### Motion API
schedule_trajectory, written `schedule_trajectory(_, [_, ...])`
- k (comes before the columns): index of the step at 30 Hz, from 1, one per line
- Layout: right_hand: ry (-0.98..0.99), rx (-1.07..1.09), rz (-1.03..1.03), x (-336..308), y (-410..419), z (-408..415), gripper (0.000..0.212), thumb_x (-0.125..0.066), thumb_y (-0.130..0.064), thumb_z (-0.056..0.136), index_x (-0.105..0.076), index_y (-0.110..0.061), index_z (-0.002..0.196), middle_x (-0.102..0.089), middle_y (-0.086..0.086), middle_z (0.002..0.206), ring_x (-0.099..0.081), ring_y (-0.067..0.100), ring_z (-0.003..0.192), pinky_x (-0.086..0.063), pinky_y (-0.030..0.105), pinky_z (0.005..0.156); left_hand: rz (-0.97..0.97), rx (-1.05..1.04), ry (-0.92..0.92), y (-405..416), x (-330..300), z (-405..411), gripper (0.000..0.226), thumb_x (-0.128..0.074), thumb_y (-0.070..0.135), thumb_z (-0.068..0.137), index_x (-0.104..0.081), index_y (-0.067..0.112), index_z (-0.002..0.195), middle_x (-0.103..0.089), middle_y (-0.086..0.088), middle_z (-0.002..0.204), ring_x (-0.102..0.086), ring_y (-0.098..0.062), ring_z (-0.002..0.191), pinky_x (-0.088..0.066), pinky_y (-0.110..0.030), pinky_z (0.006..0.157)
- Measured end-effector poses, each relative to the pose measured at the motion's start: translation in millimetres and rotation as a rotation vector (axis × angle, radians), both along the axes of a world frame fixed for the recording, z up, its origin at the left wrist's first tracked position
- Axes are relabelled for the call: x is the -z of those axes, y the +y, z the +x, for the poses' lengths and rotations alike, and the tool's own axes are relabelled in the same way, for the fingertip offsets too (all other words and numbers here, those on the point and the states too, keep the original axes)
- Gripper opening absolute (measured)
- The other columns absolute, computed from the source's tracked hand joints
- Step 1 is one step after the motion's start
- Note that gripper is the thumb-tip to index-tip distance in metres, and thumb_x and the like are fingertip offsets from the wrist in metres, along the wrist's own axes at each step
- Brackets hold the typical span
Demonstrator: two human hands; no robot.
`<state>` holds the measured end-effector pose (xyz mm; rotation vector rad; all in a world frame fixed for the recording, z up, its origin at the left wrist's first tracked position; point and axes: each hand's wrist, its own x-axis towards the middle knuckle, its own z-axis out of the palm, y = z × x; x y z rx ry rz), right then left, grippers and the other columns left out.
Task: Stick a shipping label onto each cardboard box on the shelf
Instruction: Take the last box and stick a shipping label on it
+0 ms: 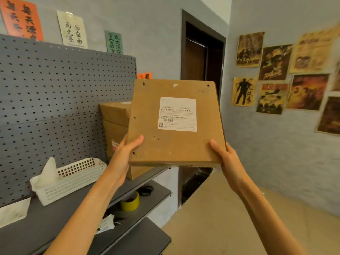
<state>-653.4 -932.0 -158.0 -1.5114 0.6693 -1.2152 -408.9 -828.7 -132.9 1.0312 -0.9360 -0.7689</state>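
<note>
I hold a flat brown cardboard box (pixel 156 144) up in the air in front of the shelf, its broad face tilted toward me. A white shipping label (pixel 177 114) with a barcode and QR code is stuck near the middle of that face. My left hand (pixel 127 151) grips the box's lower left corner, thumb on top. My right hand (pixel 225 155) grips the lower right corner the same way. Behind the held box, a stack of cardboard boxes (pixel 115 122) stands at the right end of the top shelf (pixel 55 218).
A white plastic basket (pixel 73 179) holding white backing paper sits on the top shelf against the grey pegboard (pixel 64 92). A yellow tape roll (pixel 130 200) and scraps lie on the lower shelf. A dark doorway (pixel 202 61) and a poster-covered wall are to the right.
</note>
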Motion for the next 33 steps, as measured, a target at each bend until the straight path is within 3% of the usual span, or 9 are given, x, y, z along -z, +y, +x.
schedule_trajectory(3, [-0.006,0.044,0.021,1.0,-26.8,-19.9,0.063,-0.058,-0.051,0.077,-0.048,-0.027,0.133,-0.066,-0.008,0.118,-0.065,0.009,0.102,-0.050,0.021,0.076,0.020,0.042,-0.005,-38.6,2.9,-16.1,0.055,-0.066,0.038,0.071,-0.055,0.029,0.125,-0.070,0.005,0.111,-0.064,-0.018,0.105,-0.050,-0.036,0.089])
schedule_trajectory(10, [-0.033,0.099,0.000,-7.2,-119.3,-32.4,0.065,-0.067,-0.052,0.077,-0.050,-0.023,0.132,-0.066,-0.005,0.120,-0.063,0.011,0.107,-0.046,0.025,0.087,0.016,0.088,-0.034,-138.2,-4.2,-24.6,0.057,-0.074,0.044,0.067,-0.059,0.029,0.120,-0.071,0.005,0.110,-0.063,-0.018,0.106,-0.043,-0.046,0.102])
schedule_trajectory(18, [-0.084,0.085,-0.062,-40.4,-225.5,5.9,0.072,-0.062,-0.052,0.072,-0.045,-0.023,0.135,-0.063,-0.004,0.122,-0.062,0.011,0.106,-0.045,0.023,0.080,-0.076,0.026,-0.071,-226.9,-39.7,5.5,0.067,-0.074,0.046,0.067,-0.055,0.028,0.128,-0.068,0.007,0.116,-0.060,-0.017,0.112,-0.038,-0.046,0.107])
schedule_trajectory(24, [-0.153,0.033,-0.053,-51.0,-286.3,42.2,0.072,-0.063,-0.052,0.072,-0.044,-0.024,0.135,-0.062,-0.002,0.121,-0.061,0.015,0.107,-0.048,0.030,0.089,-0.113,-0.025,-0.141,-252.5,-56.7,23.4,0.056,-0.069,0.041,0.067,-0.057,0.030,0.121,-0.071,0.012,0.107,-0.059,-0.016,0.112,-0.042,-0.038,0.100])
schedule_trajectory(26, [-0.198,-0.030,-0.036,-57.6,-307.0,56.1,0.064,-0.067,-0.048,0.074,-0.049,-0.024,0.130,-0.065,-0.002,0.118,-0.063,0.016,0.107,-0.048,0.032,0.091,-0.128,-0.024,-0.223,-254.8,-62.4,34.8,0.077,-0.080,0.046,0.058,-0.052,0.030,0.128,-0.070,0.014,0.110,-0.060,-0.013,0.112,-0.043,-0.036,0.099])
schedule_trajectory(29, [-0.218,-0.153,-0.039,-70.1,-336.4,81.8,0.052,-0.069,-0.047,0.076,-0.053,-0.026,0.121,-0.067,-0.001,0.116,-0.062,0.019,0.108,-0.047,0.035,0.095,-0.133,-0.084,-0.360,-257.7,-70.9,52.8,0.130,-0.085,0.063,0.031,-0.032,0.030,0.145,-0.062,0.016,0.123,-0.059,-0.002,0.112,-0.041,-0.025,0.095])
schedule_trajectory(33, [-0.222,-0.307,-0.050,-94.7,-374.8,120.1,0.058,-0.066,-0.050,0.073,-0.056,-0.024,0.124,-0.068,-0.003,0.116,-0.063,0.018,0.109,-0.047,0.035,0.096,-0.082,-0.233,-0.534,-257.1,-86.3,66.4,0.145,-0.085,0.067,0.025,-0.015,0.037,0.149,-0.051,0.019,0.134,-0.053,0.004,0.115,-0.041,-0.015,0.090])
